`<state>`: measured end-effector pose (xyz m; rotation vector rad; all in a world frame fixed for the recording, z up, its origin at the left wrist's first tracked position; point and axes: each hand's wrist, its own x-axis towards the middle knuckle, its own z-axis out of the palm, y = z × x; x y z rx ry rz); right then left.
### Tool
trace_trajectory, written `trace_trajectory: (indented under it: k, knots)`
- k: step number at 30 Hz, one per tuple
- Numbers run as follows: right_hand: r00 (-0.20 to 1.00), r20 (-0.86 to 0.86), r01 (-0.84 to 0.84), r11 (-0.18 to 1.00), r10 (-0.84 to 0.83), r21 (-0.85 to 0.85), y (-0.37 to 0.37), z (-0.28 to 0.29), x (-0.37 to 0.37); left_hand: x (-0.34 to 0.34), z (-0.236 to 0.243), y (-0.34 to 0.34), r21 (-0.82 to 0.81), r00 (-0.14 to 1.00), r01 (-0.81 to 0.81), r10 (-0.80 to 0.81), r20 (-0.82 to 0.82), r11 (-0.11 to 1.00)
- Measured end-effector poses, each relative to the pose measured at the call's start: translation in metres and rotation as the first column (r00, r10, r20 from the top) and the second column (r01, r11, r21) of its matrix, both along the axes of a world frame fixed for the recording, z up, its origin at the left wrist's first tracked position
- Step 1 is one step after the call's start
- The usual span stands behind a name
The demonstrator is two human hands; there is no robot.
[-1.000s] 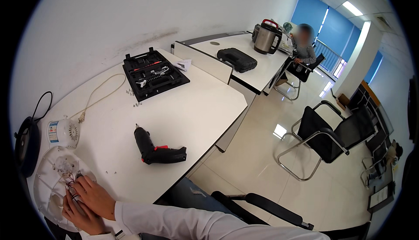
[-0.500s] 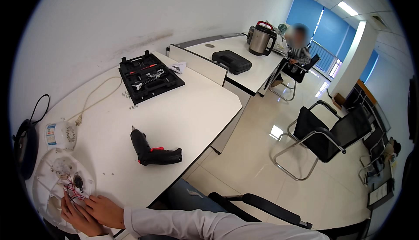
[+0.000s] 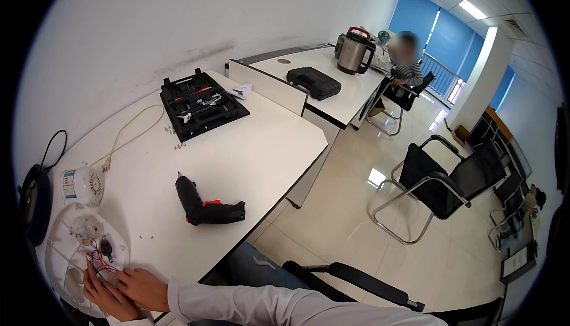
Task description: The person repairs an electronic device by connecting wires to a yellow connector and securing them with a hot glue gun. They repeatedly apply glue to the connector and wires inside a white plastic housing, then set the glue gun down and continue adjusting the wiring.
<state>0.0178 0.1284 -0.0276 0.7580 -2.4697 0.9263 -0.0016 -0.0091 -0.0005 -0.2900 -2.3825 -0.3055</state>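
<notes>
A white plastic housing lies at the desk's left, containing a clear part, a dark component and red and black wires. Inside it, my left hand has its fingers pressed together along the wires; whatever they grip is hidden. Beside it, my right hand curls its fingers at the wires, fingertips too small and covered to show what they hold. A white motor unit with a cord sits just behind. A black-and-red electric screwdriver rests farther right, with small screws nearer the housing.
On the white desk are an open tool case and a dark blue round object. The adjoining desk holds a black case and steel pot. A person sits beyond; a black chair stands right.
Since a second ago, my right hand has moved down off the dark component, uncovering it and more of the wires. The view has shifted slightly. Over the last half second little differs.
</notes>
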Motion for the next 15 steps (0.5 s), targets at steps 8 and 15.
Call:
trace_trajectory:
  k: [8,15]
  knots:
    - [0.994,-0.102,0.031,0.999,-0.034,-0.03,0.003,-0.006,0.003,-0.004,-0.006,0.0,0.023,0.998,0.051,-0.05,-0.03,0.998]
    - [0.999,-0.05,-0.016,0.988,0.008,-0.153,0.016,0.004,0.004,-0.008,-0.009,0.007,0.093,0.996,0.068,-0.063,-0.056,0.993]
